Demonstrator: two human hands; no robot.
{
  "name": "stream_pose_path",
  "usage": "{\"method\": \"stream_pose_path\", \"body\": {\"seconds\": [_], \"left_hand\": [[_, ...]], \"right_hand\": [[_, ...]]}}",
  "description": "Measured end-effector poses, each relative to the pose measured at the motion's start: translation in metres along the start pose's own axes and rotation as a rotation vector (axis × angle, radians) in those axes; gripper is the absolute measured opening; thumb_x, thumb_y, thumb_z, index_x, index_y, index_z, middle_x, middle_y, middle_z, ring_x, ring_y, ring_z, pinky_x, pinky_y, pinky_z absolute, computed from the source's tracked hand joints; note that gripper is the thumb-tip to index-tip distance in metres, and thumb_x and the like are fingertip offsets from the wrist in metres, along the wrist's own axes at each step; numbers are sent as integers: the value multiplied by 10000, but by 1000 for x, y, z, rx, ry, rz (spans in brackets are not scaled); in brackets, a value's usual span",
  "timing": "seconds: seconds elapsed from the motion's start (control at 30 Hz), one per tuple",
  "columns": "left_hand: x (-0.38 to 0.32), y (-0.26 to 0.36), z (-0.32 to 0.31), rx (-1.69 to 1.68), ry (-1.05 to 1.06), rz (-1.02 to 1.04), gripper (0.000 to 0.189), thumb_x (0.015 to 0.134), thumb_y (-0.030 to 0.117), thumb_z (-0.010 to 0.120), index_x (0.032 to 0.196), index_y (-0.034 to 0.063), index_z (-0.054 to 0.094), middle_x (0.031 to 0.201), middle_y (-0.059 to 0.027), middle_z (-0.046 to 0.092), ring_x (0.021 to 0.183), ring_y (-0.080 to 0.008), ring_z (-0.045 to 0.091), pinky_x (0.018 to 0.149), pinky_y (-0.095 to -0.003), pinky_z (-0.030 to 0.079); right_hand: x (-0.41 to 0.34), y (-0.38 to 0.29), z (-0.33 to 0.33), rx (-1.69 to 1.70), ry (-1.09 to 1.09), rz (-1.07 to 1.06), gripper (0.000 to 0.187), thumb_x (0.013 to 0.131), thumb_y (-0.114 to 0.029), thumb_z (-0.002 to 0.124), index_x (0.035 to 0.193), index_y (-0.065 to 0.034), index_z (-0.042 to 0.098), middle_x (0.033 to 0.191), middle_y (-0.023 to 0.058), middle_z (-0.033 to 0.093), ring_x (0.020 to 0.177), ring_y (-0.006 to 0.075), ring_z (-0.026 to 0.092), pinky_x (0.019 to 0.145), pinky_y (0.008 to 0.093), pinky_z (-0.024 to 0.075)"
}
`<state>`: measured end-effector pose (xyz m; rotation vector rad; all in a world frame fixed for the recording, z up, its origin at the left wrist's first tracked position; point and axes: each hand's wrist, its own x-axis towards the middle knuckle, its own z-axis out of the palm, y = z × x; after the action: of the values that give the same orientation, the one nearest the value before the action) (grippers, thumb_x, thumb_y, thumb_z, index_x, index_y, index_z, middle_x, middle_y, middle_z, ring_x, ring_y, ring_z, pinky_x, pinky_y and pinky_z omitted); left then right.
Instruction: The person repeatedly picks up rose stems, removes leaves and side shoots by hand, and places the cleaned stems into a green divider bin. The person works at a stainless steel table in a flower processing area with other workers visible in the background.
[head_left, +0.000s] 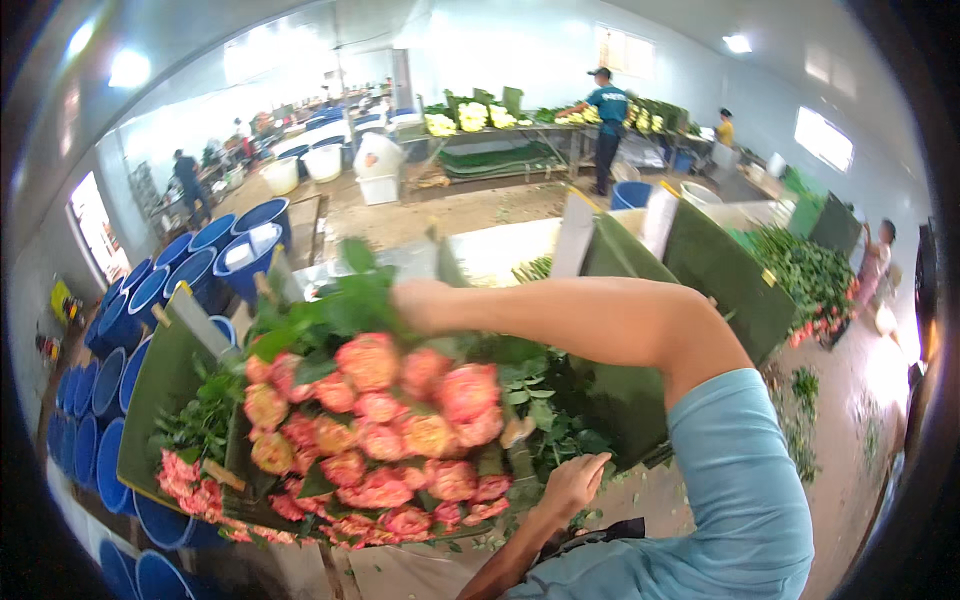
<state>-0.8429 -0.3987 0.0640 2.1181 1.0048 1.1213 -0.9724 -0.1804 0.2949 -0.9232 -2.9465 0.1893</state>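
A large pile of pink and yellow roses lies in a bay between dark green padded dividers. Over its leafy upper side is my right hand, blurred, beside blurred green leaves; a blurred rose shows just below it. Its fingers are not distinct, so its grip cannot be told. My left hand is lower, right of the pile, by some leafy stems, its fingers bent and close together; whether it holds anything cannot be told. More pink roses lie left of the bay, beside a green divider.
Many blue buckets stand at left. Green upright panels rise beyond my right arm, with another rose heap farther right. Fallen leaves litter the floor. A person stands at a far bench of pale yellow flowers; other people are farther off.
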Motion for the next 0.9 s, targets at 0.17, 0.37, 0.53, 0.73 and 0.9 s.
{"method": "stream_pose_path", "body": {"seconds": [0.17,0.37,0.53,0.73,0.9], "left_hand": [[28,49,38,-134,-48,94,224,876,86,568,1087,45,629,931,-127,670,806,-270,654,672,-335,517],[61,111,132,-377,-488,7,257,907,166,552,1138,74,617,978,-123,673,851,-274,647,720,-347,512],[102,134,277,-435,-819,-88,321,893,103,578,1210,57,577,972,-94,669,824,-162,634,724,-294,496],[164,163,411,-712,-821,-209,289,918,97,557,1198,30,572,964,-63,664,835,-108,610,734,-245,492],[227,167,499,-1018,-668,-469,271,916,73,545,1176,-1,562,978,-86,645,806,-127,614,717,-258,504]], "right_hand": [[-54,31,-77,110,306,-71,413,780,-356,572,828,44,666,888,269,648,883,386,639,800,452,502],[-266,98,-176,342,175,-238,524,800,-439,630,1074,7,636,927,134,692,883,236,649,774,344,500],[-531,224,-185,209,460,-57,577,869,-435,613,1209,28,549,1083,167,650,988,240,627,865,334,487],[-844,340,-56,1181,1467,765,300,915,-251,587,1128,-42,564,870,5,589,713,99,545,643,251,491],[-993,371,150,1459,1512,1126,110,863,-180,596,910,-81,606,763,18,611,609,117,561,545,267,472]]}}
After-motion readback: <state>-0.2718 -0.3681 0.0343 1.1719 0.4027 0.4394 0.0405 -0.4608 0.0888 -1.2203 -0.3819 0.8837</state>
